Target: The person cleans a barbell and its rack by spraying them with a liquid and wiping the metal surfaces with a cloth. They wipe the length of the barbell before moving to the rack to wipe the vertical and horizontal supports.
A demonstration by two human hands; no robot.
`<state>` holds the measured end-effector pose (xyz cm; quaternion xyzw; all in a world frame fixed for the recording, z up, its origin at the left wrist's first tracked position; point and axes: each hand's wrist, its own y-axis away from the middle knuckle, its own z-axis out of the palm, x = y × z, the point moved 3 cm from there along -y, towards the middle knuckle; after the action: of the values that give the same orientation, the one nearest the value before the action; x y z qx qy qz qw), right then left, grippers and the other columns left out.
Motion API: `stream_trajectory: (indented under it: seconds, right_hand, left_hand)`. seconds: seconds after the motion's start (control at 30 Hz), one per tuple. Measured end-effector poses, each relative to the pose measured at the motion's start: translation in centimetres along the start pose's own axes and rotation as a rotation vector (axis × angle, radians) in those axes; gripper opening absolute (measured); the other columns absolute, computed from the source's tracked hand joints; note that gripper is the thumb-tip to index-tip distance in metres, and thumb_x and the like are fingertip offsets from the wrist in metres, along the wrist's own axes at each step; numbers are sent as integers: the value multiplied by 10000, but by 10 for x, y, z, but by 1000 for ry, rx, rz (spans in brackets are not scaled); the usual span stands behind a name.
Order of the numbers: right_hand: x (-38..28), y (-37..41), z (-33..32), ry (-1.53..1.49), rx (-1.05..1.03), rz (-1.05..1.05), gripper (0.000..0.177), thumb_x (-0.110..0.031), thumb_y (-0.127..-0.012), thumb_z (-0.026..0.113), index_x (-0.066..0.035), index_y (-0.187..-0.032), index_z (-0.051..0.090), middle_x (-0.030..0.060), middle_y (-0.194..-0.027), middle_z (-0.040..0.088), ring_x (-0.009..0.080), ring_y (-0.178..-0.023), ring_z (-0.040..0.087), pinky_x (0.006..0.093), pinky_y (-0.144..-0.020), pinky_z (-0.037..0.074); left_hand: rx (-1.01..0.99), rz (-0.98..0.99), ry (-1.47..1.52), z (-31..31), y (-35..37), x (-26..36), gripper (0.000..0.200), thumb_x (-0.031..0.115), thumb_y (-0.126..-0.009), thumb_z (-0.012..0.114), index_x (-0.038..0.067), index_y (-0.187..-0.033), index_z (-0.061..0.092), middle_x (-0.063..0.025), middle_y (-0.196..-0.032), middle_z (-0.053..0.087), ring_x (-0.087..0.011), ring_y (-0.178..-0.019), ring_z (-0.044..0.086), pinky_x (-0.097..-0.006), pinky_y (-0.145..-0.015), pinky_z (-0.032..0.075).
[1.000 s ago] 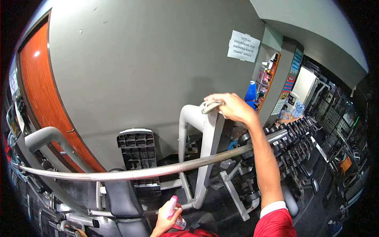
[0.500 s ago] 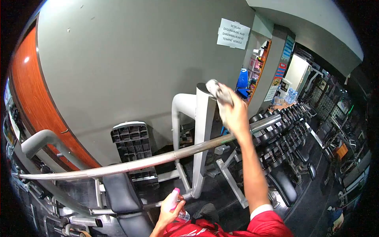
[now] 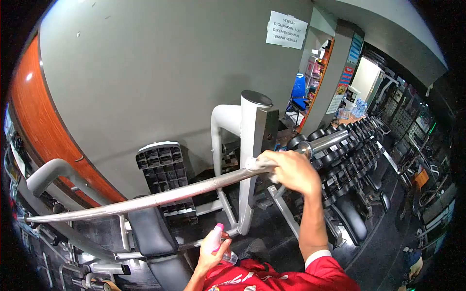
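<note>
A long metal barbell (image 3: pixel 184 191) runs across the view at the height of the rack. My right hand (image 3: pixel 293 172) is closed over a pale cloth (image 3: pixel 261 163) and presses it on the bar near its right end, just left of the collar. Down near my red shirt, my left hand (image 3: pixel 213 254) wraps round a clear spray bottle (image 3: pixel 228 257) with a pink top. Behind the bar stands the white rack upright (image 3: pixel 248 131) with its dark cap.
A black padded bench (image 3: pixel 150 233) lies under the bar on the left. Against the grey wall leans a black ribbed step platform (image 3: pixel 165 174). Several dumbbells fill a rack (image 3: pixel 340 169) on the right. A paper sign (image 3: pixel 286 30) hangs on the wall.
My right hand has come down with the cloth from the top of the upright onto the bar. My left hand keeps hold of the bottle, and the view has shifted slightly.
</note>
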<state>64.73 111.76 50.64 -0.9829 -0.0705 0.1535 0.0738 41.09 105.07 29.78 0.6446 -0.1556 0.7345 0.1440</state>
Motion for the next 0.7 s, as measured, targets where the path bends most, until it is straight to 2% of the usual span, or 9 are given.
stream_trajectory:
  seconds: [0.03, 0.13, 0.17, 0.23, 0.3, 0.37, 0.43, 0.57, 0.7]
  right_hand:
    - [13, -6, 0, -218, -29, -10, 358, 9, -725, 493, -105, -1049, 593, 148, -934, 659, 319, -893, 640, 382, -795, 498]
    - [15, 6, -13, -495, 461, -74, 465, 112, -707, 401, -34, -1118, 564, 182, -1023, 644, 286, -1011, 623, 332, -863, 480]
    - [9, 11, -15, -528, 580, 30, 466, 117, -709, 418, -27, -1126, 568, 185, -1069, 627, 318, -1023, 607, 344, -899, 467]
    - [16, 14, 9, -271, 751, 28, 475, 107, -709, 456, -54, -1139, 580, 173, -1111, 609, 323, -1057, 582, 368, -923, 455]
    - [11, 17, 44, 12, 555, 17, 436, 89, -680, 509, -53, -1083, 598, 135, -1093, 614, 297, -1053, 571, 401, -921, 449]
    - [11, 17, 54, 38, 573, -70, 412, 80, -658, 521, -57, -1039, 601, 126, -1043, 620, 297, -1022, 576, 404, -907, 453]
    - [12, 20, 44, -87, 565, -66, 400, 62, -658, 515, -64, -1029, 593, 136, -1003, 615, 310, -1013, 571, 405, -881, 463]
    - [38, 13, 28, -345, 238, -35, 300, -8, -768, 511, -40, -1064, 538, 196, -965, 618, 377, -933, 584, 426, -811, 469]
    - [49, -1, 9, -357, 9, -133, 278, -3, -794, 489, -17, -1066, 541, 193, -992, 630, 357, -940, 602, 389, -785, 469]
  left_hand:
    - [26, -3, 21, -2, 2, 0, 175, -7, -852, 593, -16, -1004, 506, -73, -800, 560, -122, -564, 592, -259, -502, 492]
    - [70, 0, 10, -13, 5, -2, 195, -23, -849, 589, -27, -1020, 497, -80, -818, 559, -129, -562, 595, -262, -503, 497]
    - [83, 0, -26, -17, 7, -4, 209, -32, -847, 586, -33, -1034, 492, -84, -827, 558, -131, -565, 597, -263, -504, 499]
    - [116, -4, -27, -21, 8, -6, 232, -35, -847, 583, -42, -1058, 486, -90, -839, 557, -135, -572, 602, -263, -506, 500]
    - [114, 6, -21, -23, 6, -5, 245, -32, -851, 579, -42, -1076, 485, -93, -839, 559, -134, -579, 604, -262, -506, 500]
    - [122, 2, -50, -22, 3, 0, 228, -27, -853, 579, -40, -1063, 488, -90, -837, 560, -132, -579, 603, -261, -507, 498]
    - [131, -1, -73, -20, 1, 0, 212, -21, -856, 578, -38, -1050, 492, -87, -835, 562, -130, -580, 603, -260, -507, 497]
    - [80, -3, -98, -17, 0, -3, 172, -15, -850, 580, -33, -1001, 500, -82, -813, 569, -129, -583, 601, -255, -521, 492]
    - [119, -11, -157, -29, 9, 0, 134, -4, -844, 575, -32, -959, 511, -89, -794, 579, -130, -577, 602, -253, -541, 492]
